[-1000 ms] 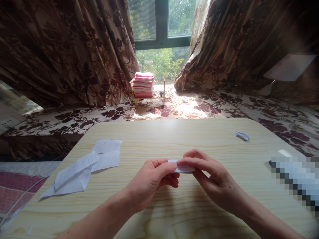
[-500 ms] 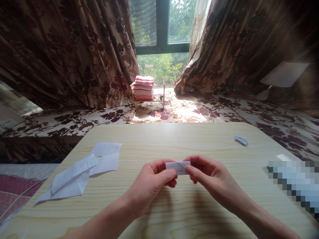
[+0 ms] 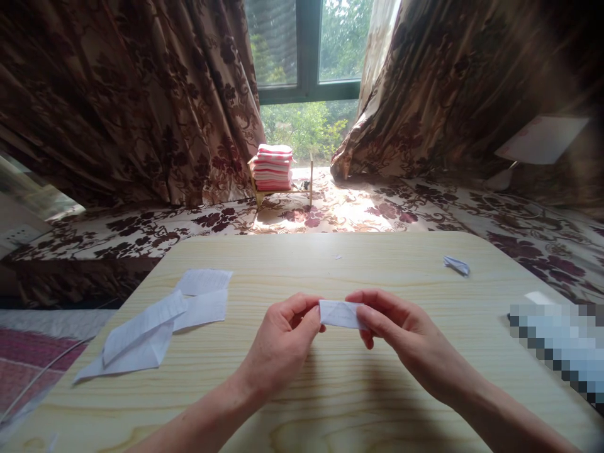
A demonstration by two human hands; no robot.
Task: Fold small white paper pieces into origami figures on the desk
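Observation:
Between my two hands is a small folded piece of white paper (image 3: 340, 314), held above the wooden table (image 3: 264, 258). My left hand (image 3: 292, 333) pinches its left end between thumb and fingers. Around the right end my right hand (image 3: 401, 327) is closed, thumb on the near face and fingers behind. A faint diagonal crease shows on the paper's face. The fingertips behind the paper are partly hidden.
Several torn sheets of white paper (image 3: 136, 340) overlap at the table's left. A crumpled paper strip (image 3: 456, 265) lies at the far right, near a pixelated object (image 3: 561, 352). Beyond the table, a small rack holds folded pink cloths (image 3: 272, 168) before the window.
The folded paper has turned slightly, its right end now a little lower. My left thumb has slid from its front face to the left edge.

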